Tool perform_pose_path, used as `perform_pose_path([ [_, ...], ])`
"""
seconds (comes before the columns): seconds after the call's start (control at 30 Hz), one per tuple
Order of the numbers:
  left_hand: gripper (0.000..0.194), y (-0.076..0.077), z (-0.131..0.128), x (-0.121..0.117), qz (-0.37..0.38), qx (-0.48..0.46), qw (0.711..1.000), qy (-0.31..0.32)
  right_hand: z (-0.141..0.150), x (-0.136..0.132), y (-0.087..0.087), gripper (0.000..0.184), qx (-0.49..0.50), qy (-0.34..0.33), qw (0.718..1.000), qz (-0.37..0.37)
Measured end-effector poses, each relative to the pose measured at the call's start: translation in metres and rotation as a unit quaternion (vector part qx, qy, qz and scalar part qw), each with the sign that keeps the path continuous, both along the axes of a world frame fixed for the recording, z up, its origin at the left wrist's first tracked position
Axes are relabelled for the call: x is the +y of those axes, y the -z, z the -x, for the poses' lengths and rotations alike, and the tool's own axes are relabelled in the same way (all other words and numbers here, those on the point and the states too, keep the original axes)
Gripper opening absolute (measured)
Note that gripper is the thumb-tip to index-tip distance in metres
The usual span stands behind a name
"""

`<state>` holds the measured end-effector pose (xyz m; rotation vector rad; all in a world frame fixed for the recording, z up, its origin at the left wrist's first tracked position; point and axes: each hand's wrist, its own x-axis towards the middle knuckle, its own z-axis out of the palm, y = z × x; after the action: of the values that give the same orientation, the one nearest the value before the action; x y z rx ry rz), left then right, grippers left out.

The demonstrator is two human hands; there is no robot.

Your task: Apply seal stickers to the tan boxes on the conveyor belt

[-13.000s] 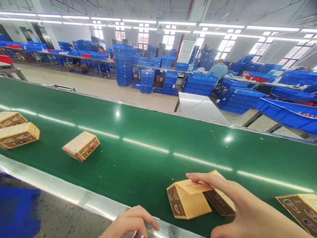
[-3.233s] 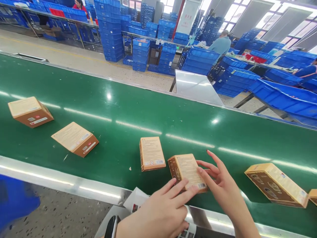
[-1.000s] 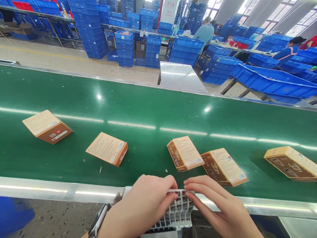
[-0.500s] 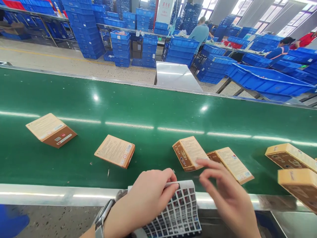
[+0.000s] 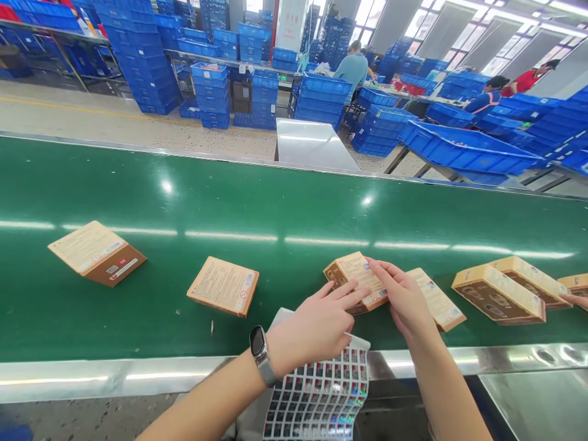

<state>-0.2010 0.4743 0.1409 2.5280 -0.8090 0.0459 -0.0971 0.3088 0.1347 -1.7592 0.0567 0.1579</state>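
A brown and cream cardboard box (image 5: 351,269) lies on the green belt in front of me. My right hand (image 5: 404,297) grips its right side, fingertips at the upper right corner. My left hand (image 5: 316,327), wearing a watch (image 5: 260,349), reaches across with fingers stretched over the box's lower front. Under that hand a sheet of small shiny stickers (image 5: 321,398) hangs over the belt's near edge; whether the thumb pins it is hidden. Just right of my right hand lies another box (image 5: 438,300).
Further boxes lie on the belt (image 5: 138,331): a folded-looking one (image 5: 96,251) and a flat one (image 5: 225,285) to the left, several at right. Another person's fingers (image 5: 576,300) touch one at the far right. Beyond stand blue crates (image 5: 316,98) and a metal table (image 5: 312,144).
My left hand has moved from the sheet's top edge onto the box, fingers now spread. My right hand has come up to the box's right side. Boxes at right have shifted left.
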Motion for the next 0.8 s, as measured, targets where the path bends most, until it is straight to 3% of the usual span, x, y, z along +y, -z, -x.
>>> perform_pose_path([
  [0.33, 0.020, -0.005, -0.012, -0.013, 0.011, 0.019, 1.000, 0.017, -0.008, -0.015, 0.002, 0.056, -0.048, 0.016, 0.995, 0.082],
  [0.6, 0.020, -0.003, -0.025, -0.027, 0.017, 0.018, 0.999, 0.032, -0.023, -0.026, -0.004, 0.050, -0.150, 0.070, 0.963, 0.213],
  [0.7, 0.018, -0.008, -0.012, -0.027, 0.035, 0.025, 0.998, 0.035, -0.024, -0.024, -0.016, 0.045, -0.206, 0.076, 0.942, 0.253],
  [0.8, 0.017, -0.016, 0.020, -0.018, 0.044, 0.084, 0.995, 0.003, -0.010, -0.009, -0.028, 0.038, -0.271, 0.046, 0.923, 0.269],
])
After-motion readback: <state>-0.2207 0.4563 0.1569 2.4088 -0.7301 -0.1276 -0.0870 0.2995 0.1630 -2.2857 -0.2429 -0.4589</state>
